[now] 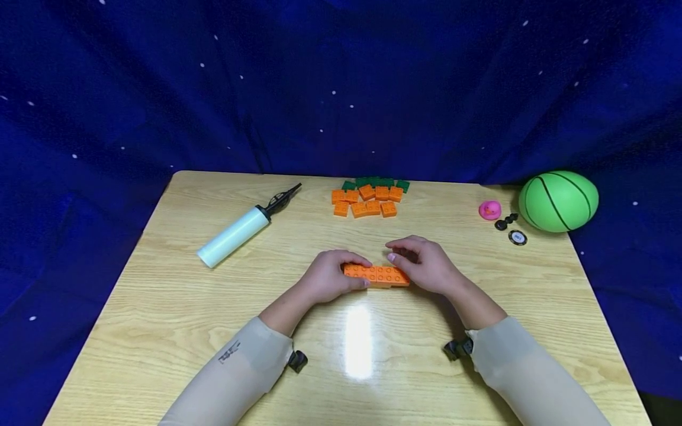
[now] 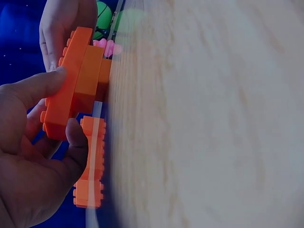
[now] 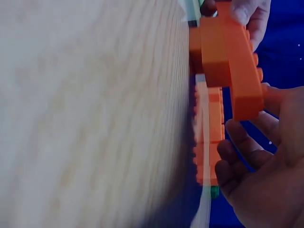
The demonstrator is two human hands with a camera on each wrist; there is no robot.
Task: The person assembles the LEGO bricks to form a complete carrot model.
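Observation:
Near the table's middle stands a stepped stack of orange toy building bricks, with a long studded top row and narrower layers beneath, as the left wrist view shows. My left hand grips the left end of that top row, fingers at the far side and thumb at the near side. At the opposite end is my right hand, its fingers apart and loosely bent. In the right wrist view one finger of it touches the studded top by the end of the row, while the other fingers hold nothing.
Beyond the hands lie several loose orange bricks and green bricks. A pale hand pump lies left. Toward the right edge are a pink rubber duck, small black piece, round chip and green ball.

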